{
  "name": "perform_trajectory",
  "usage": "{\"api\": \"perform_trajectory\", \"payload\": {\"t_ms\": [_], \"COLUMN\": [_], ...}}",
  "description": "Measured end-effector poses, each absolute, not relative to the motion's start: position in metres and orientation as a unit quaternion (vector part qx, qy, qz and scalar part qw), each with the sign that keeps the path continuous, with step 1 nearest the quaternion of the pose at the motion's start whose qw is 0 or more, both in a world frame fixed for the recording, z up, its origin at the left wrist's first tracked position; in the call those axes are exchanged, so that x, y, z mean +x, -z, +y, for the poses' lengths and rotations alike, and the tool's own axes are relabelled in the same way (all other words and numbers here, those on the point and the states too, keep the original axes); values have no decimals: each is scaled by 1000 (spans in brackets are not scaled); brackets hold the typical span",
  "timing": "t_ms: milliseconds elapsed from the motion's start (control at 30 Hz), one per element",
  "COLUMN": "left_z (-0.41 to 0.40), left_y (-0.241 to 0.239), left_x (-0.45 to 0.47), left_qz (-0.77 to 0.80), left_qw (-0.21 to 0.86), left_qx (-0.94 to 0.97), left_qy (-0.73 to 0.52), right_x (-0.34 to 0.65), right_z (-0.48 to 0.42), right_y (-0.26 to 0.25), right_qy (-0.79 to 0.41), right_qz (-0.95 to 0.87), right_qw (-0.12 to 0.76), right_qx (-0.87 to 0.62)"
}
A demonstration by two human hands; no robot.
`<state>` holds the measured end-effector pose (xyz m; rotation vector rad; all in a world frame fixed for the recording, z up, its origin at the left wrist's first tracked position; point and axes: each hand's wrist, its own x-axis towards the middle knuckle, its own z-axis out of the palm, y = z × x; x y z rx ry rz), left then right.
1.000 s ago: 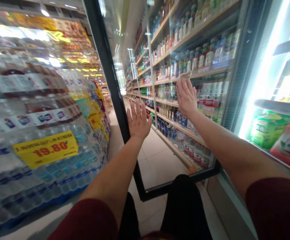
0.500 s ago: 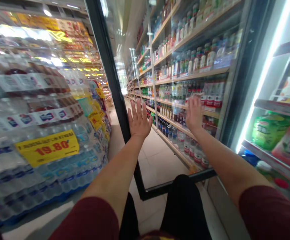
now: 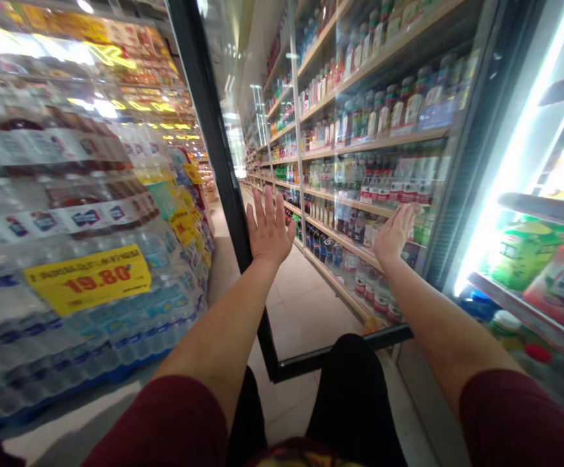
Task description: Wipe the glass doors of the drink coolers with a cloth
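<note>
A glass cooler door [image 3: 311,318] with a black frame stands swung out in front of me. My left hand [image 3: 268,227] lies flat against the glass beside the frame's left edge, fingers spread and pointing up. Farther right, my right hand [image 3: 396,233] is at the glass with its fingers stretched out and leaning to the right. Whether its palm touches the pane cannot be made out. Nothing plainly shows in either hand. Shelves of bottles [image 3: 384,185] show in and through the pane.
To the right, the lit cooler holds green pouches [image 3: 522,250], a pink pouch [image 3: 561,282] and bottles on shelves. Stacked packs of bottled drinks [image 3: 68,214] with a yellow price sign [image 3: 90,277] stand on the left. A tiled aisle floor [image 3: 223,253] runs between.
My right hand has moved right and slightly down across the glass, its fingers tilting from upright to rightward. The left hand keeps its place on the door.
</note>
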<state>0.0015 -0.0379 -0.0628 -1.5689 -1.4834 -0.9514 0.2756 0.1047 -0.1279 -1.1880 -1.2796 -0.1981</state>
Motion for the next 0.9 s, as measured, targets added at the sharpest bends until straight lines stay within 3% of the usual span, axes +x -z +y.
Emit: {"api": "perform_trajectory", "payload": {"t_ms": [200,400,633,800,900], "left_z": [-36,-35,-34,-35,-36], "left_y": [62,63,63,62,61], "left_x": [0,-1,-1,0,0], "left_qz": [-583,-580,-578,-580,-588], "left_qw": [380,391,382,379,378], "left_qx": [-613,-612,-615,-614,-613], "left_qy": [373,369,377,378,367], "right_x": [250,270,265,275,259], "right_z": [88,109,91,94,80], "right_y": [148,144,159,164,177], "right_qy": [182,135,235,176,197], "right_qz": [-738,-577,-790,-654,-720], "right_qw": [515,633,444,529,477], "right_qx": [-397,-498,-350,-511,-464]}}
